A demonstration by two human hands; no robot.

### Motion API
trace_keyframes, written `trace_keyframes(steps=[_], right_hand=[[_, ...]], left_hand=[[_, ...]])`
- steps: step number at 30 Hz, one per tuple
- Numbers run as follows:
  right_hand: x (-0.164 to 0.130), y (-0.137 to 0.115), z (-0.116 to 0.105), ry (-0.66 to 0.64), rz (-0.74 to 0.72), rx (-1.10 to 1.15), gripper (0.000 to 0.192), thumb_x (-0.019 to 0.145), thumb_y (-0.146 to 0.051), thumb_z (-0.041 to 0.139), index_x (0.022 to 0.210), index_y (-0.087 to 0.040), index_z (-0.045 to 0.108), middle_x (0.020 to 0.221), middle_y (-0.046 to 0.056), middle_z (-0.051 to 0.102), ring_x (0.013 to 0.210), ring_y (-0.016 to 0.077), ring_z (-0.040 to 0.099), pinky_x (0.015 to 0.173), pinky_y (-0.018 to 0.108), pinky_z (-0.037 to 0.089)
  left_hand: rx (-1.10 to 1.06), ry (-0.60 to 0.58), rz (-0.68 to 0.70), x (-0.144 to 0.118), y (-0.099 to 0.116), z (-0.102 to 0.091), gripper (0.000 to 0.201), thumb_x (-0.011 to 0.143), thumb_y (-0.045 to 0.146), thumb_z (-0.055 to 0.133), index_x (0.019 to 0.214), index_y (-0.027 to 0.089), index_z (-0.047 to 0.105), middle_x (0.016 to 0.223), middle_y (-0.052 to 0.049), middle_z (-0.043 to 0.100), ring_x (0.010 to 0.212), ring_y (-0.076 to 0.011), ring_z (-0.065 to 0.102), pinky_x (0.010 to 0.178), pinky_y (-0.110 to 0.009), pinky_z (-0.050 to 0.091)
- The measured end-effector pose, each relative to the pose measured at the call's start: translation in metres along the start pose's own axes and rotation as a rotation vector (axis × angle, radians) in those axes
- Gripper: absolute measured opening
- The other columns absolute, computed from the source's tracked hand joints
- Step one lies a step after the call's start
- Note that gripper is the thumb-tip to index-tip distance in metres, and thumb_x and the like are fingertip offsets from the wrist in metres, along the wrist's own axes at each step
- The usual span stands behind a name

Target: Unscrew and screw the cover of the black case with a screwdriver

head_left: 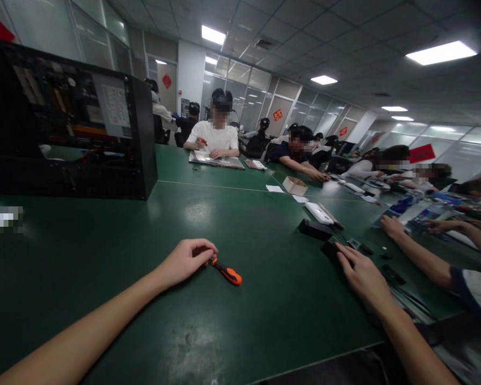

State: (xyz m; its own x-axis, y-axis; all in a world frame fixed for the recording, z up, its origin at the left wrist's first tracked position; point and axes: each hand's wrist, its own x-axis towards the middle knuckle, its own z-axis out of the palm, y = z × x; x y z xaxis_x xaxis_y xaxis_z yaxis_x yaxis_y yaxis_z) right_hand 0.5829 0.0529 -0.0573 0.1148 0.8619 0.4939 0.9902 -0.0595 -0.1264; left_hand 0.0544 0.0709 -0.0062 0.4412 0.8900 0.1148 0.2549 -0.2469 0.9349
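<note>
My left hand [189,260] is closed, fingertips pinching the shaft end of a screwdriver [229,274]. The screwdriver's orange and black handle points away to the right, low over the green table [208,315]. To the right, my right hand [363,274] has its fingers along a dark, flat-looking black piece [332,249] and seems to grip it; the thumb side is partly hidden. Just beyond that piece lies a black box-shaped block [315,229]. Small dark parts [359,246] are scattered beside my right hand.
An open computer case [142,139] stands at the left. A white device [319,213], an open cardboard box [295,185] and paper slips [274,188] lie farther back. A co-worker's hand [393,226] works close on the right; another person [216,133] sits opposite over a flat panel [216,160].
</note>
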Motion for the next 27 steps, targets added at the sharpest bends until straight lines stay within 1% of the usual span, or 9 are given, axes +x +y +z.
trace_keyframes(steps=[1,3,6,8,11,16,21,23,27], right_hand=[[-0.001,0.001,0.000,0.004,0.002,0.012,0.058,0.097,-0.054,0.036,0.133,-0.020,0.066,0.129,0.012,0.067,0.114,0.0305,0.065,0.100,0.047,0.052],[-0.004,0.002,0.000,0.071,0.013,0.057,0.059,0.095,-0.056,0.036,0.129,-0.020,0.068,0.125,0.012,0.068,0.110,0.0300,0.066,0.097,0.045,0.053],[-0.010,0.002,0.000,0.220,0.097,0.113,0.058,0.092,-0.061,0.039,0.115,-0.020,0.074,0.118,0.012,0.071,0.106,0.0311,0.068,0.093,0.045,0.054],[-0.013,0.002,-0.001,0.265,0.151,0.118,0.057,0.089,-0.063,0.041,0.103,-0.020,0.076,0.112,0.011,0.073,0.104,0.0323,0.068,0.090,0.046,0.055],[-0.014,-0.002,-0.004,0.262,0.132,0.096,0.055,0.090,-0.061,0.041,0.094,-0.019,0.077,0.108,0.012,0.073,0.101,0.0318,0.069,0.089,0.045,0.055],[-0.009,-0.001,-0.005,0.185,0.062,0.131,0.049,0.092,-0.052,0.041,0.104,-0.018,0.075,0.118,0.011,0.073,0.107,0.0293,0.069,0.094,0.043,0.053],[-0.002,0.005,-0.014,0.060,0.072,0.147,0.045,0.091,-0.050,0.047,0.106,-0.019,0.076,0.113,0.010,0.075,0.106,0.0303,0.069,0.095,0.044,0.053],[-0.002,0.004,-0.016,0.068,0.060,0.153,0.043,0.091,-0.049,0.048,0.106,-0.020,0.076,0.113,0.010,0.075,0.106,0.0294,0.069,0.095,0.044,0.053],[-0.007,-0.002,-0.011,0.149,0.057,0.172,0.047,0.095,-0.049,0.042,0.109,-0.018,0.075,0.118,0.011,0.073,0.111,0.0264,0.068,0.099,0.042,0.052]], left_hand=[[-0.002,0.002,0.001,0.000,0.000,0.000,0.030,0.088,0.040,0.060,0.096,0.014,0.073,0.090,-0.008,0.073,0.074,-0.0197,0.065,0.072,-0.032,0.051],[0.002,-0.004,0.001,-0.001,0.000,0.000,0.028,0.088,0.038,0.060,0.095,0.014,0.073,0.090,-0.008,0.073,0.074,-0.0196,0.065,0.072,-0.031,0.051],[0.015,-0.020,0.004,-0.002,0.001,0.000,0.026,0.089,0.036,0.060,0.095,0.015,0.074,0.088,-0.007,0.073,0.074,-0.0192,0.065,0.072,-0.030,0.050],[0.018,-0.018,0.012,-0.002,0.002,0.000,0.025,0.089,0.036,0.060,0.094,0.015,0.074,0.088,-0.007,0.074,0.074,-0.0187,0.065,0.072,-0.030,0.050],[0.022,-0.017,0.024,-0.002,0.001,-0.001,0.026,0.089,0.036,0.059,0.094,0.015,0.073,0.088,-0.007,0.073,0.073,-0.0185,0.064,0.072,-0.030,0.050],[0.030,-0.033,0.006,-0.001,0.001,-0.002,0.027,0.090,0.038,0.059,0.095,0.016,0.073,0.089,-0.007,0.074,0.075,-0.0195,0.065,0.073,-0.030,0.050],[0.071,-0.025,-0.006,0.000,0.002,-0.003,0.030,0.089,0.042,0.060,0.095,0.016,0.074,0.086,-0.006,0.074,0.075,-0.0205,0.065,0.074,-0.032,0.050],[0.085,-0.019,-0.006,0.001,0.003,-0.003,0.031,0.088,0.043,0.060,0.094,0.016,0.074,0.084,-0.006,0.074,0.075,-0.0209,0.065,0.074,-0.032,0.051],[0.083,-0.023,-0.011,0.003,0.004,-0.004,0.033,0.086,0.046,0.061,0.094,0.017,0.074,0.085,-0.007,0.075,0.074,-0.0213,0.065,0.073,-0.033,0.051]])
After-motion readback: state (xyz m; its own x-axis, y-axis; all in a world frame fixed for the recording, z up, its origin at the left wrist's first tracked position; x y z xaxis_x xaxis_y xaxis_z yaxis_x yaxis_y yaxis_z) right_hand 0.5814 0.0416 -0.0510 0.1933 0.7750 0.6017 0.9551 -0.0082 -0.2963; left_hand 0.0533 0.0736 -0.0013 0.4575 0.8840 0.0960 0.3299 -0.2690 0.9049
